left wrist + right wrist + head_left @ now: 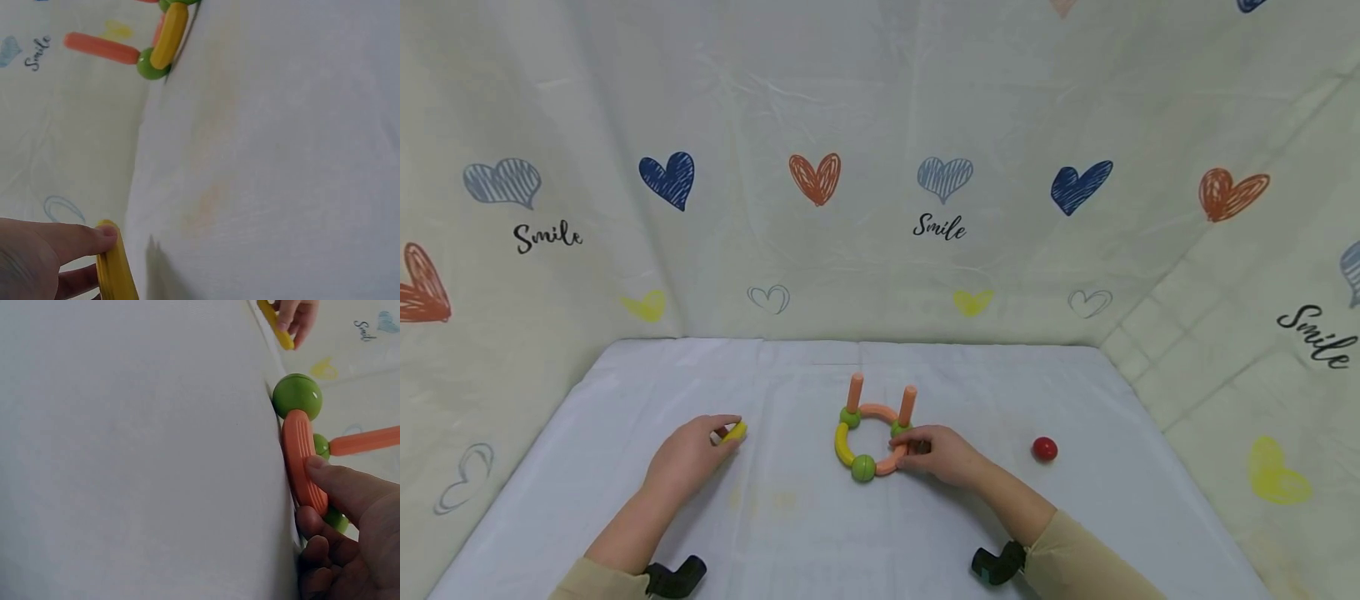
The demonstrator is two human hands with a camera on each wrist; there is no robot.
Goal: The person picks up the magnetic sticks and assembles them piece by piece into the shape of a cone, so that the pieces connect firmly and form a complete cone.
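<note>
On the table lies a ring of curved toy pieces joined by green balls [863, 468]. One curved piece is yellow [843, 445], the others orange. Two orange rods [855, 393] stand upright from balls on the ring. My right hand [951, 456] pinches the ring's near-right orange curved piece [299, 456] between thumb and fingers. Off to the left of the ring, my left hand [688, 454] pinches a loose yellow piece [115, 265] between thumb and fingers. That piece is partly hidden by the hand in the head view.
A red ball [1045, 449] lies on the white cloth to the right of my right hand. Black wrist mounts [677, 577] are on both forearms. A curtain [880, 100] printed with hearts hangs behind the table [790, 358].
</note>
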